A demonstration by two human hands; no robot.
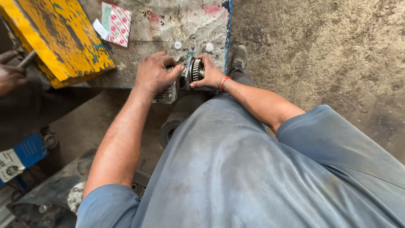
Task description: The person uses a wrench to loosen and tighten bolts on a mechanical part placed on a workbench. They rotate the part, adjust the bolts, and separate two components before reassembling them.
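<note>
1. Left hand (154,75) grip closed over grey metal housing (168,93) at table (185,25) near edge.
2. Right hand (209,72) grip clasps toothed gear (195,70), touching the housing, near table's right corner.

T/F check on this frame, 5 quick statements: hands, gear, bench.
1. The right hand grips a toothed gear. True.
2. The left hand hangs free, touching nothing. False: it rests on a grey metal housing beside the gear.
3. A yellow block lies at the upper left of the bench. True.
4. The right wrist is bare. False: it wears a red band.
5. Another person's hand shows at the left edge. True.
</note>
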